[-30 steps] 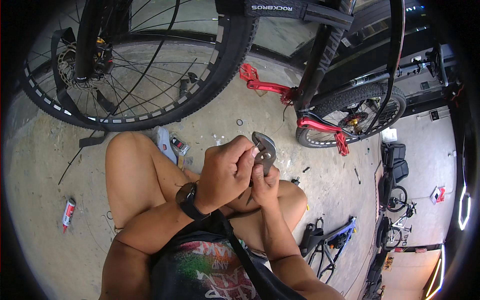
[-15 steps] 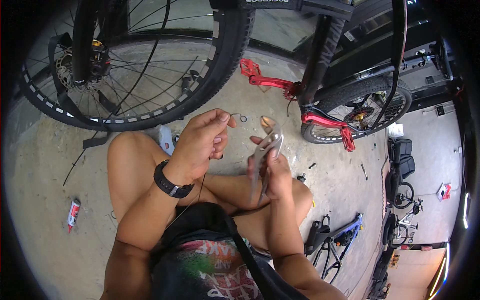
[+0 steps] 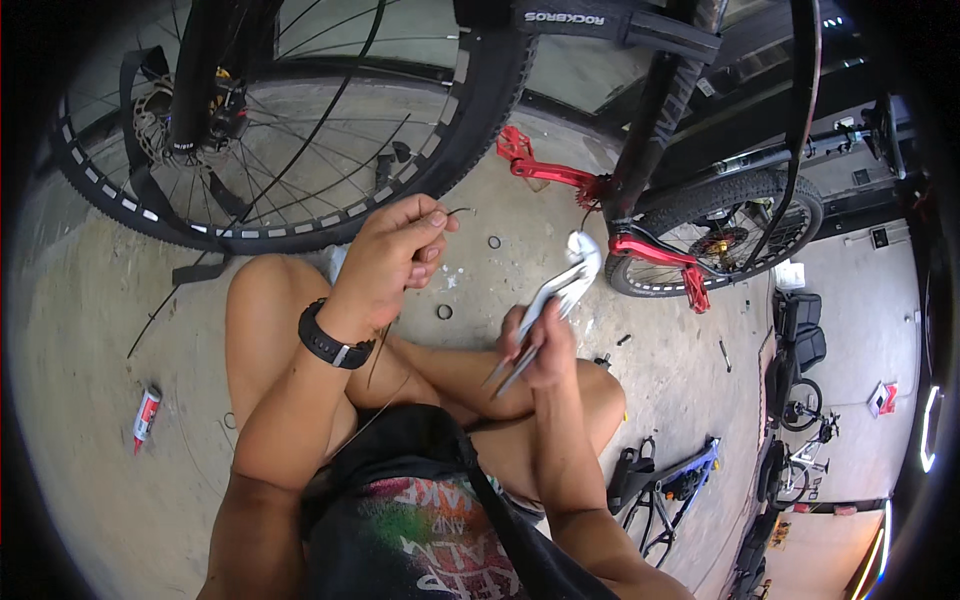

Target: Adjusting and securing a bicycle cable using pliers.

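Note:
My left hand [image 3: 395, 245] is raised above my crossed legs, its fingertips pinched on a thin dark cable [image 3: 461, 210]. A short bent end of it pokes out past the thumb, and a longer strand hangs below the wrist. My right hand [image 3: 543, 345] is wrapped around silver pliers [image 3: 555, 296], a little lower and to the right. Their head points up and away, smeared by motion and glare, apart from the cable. The handles stick out below my fingers. A small dark ring [image 3: 494, 242] lies on the floor between the hands, and another ring [image 3: 444, 312] lies nearer.
A large bicycle wheel [image 3: 400, 195] stands at the far left. A bicycle with a red crank [image 3: 560, 175] and a rear wheel [image 3: 720, 235] is at the far right. A red-and-white tube [image 3: 146, 420] lies left; a blue-and-black frame [image 3: 670, 485] lies right.
My right hand has shifted the pliers right, away from my left hand, and their head has turned. My left hand has risen slightly, still pinching the cable. The whole view has shifted a little.

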A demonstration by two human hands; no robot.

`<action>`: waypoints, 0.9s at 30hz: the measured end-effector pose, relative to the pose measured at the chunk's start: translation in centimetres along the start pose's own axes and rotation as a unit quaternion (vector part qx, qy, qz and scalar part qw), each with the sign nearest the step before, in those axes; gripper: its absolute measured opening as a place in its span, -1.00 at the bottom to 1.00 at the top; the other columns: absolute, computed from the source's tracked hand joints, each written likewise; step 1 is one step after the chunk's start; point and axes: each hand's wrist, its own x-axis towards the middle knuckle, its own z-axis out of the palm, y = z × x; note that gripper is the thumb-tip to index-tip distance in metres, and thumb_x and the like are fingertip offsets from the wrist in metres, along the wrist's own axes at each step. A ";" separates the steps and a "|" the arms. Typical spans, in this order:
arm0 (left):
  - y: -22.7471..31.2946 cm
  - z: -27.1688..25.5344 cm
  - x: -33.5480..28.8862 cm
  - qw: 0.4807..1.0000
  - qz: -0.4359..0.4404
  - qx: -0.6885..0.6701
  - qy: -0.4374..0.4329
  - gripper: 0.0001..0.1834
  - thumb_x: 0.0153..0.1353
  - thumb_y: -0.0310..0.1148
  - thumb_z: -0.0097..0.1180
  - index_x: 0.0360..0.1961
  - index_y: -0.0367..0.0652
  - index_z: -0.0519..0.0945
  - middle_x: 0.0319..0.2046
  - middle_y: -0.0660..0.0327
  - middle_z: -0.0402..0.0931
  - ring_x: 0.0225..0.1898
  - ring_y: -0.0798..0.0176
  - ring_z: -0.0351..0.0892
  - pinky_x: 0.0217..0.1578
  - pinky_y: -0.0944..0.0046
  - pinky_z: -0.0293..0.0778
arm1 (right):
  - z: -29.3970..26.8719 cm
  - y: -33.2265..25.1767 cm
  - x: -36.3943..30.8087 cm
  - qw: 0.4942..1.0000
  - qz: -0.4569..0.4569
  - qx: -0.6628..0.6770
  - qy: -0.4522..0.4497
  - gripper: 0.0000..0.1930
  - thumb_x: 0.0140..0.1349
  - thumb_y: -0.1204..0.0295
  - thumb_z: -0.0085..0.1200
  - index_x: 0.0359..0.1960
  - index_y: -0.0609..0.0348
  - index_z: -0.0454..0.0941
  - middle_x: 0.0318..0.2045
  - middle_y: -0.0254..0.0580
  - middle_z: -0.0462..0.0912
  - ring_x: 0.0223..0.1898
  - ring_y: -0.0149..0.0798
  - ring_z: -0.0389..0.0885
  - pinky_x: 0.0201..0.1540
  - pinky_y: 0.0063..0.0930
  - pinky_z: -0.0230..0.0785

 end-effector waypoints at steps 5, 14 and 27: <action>0.2 0.7 0.0 0.999 -0.014 -0.010 -0.051 -0.81 0.45 -0.29 0.03 -0.19 -0.21 0.50 -0.61 0.42 0.27 -0.65 0.57 0.12 -0.63 0.51 0.07 | 0.2 0.2 -0.6 0.963 -0.046 -0.217 -0.151 -0.53 0.47 -0.01 -0.03 -0.35 0.21 0.46 -0.15 0.27 0.61 -0.21 0.00 0.68 -0.19 -0.19 0.59; -1.1 2.4 -0.8 0.996 -0.020 0.042 -0.072 -0.80 0.47 -0.31 0.00 -0.24 -0.22 0.53 -0.67 0.45 0.17 -0.68 0.60 0.03 -0.66 0.50 0.03 | 0.1 0.9 -0.3 0.944 -0.092 -0.226 -0.223 -0.60 0.50 0.11 -0.03 -0.26 0.27 0.46 -0.07 0.20 0.63 -0.09 -0.05 0.67 0.04 -0.12 0.53; -0.9 1.8 -1.2 0.967 -0.161 -0.125 -0.155 -0.80 0.51 -0.35 -0.10 -0.16 -0.25 0.50 -0.70 0.46 0.14 -0.75 0.57 0.01 -0.66 0.46 0.00 | 0.8 0.2 0.1 0.846 -0.268 -0.421 -0.187 -0.47 0.46 -0.02 -0.02 -0.26 0.34 0.56 -0.18 0.01 0.69 -0.24 -0.18 0.68 -0.19 -0.34 0.53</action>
